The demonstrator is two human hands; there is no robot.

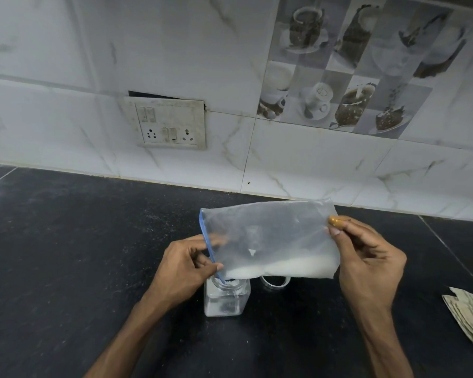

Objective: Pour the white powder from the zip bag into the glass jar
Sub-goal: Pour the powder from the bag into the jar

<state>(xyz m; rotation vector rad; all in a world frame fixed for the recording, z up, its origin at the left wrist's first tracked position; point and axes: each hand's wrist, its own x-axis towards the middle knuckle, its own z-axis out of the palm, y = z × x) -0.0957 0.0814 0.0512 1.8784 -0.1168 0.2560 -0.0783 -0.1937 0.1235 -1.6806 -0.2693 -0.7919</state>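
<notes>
A clear zip bag [268,236] with a blue zip strip hangs sideways over the dark counter. White powder [281,268] lies along its lower edge. My left hand [183,266] pinches the blue zip end, whose lower corner dips into the mouth of the glass jar [225,298]. My right hand [366,260] holds the bag's far end, a little higher. The square jar stands upright on the counter with some white powder at its bottom. Its mouth is partly hidden by the bag.
A clear round lid [275,282] lies on the counter just right of the jar, partly behind the bag. Folded paper [470,320] lies at the right edge. A tiled wall with a switch plate [170,124] rises behind the black counter [66,255].
</notes>
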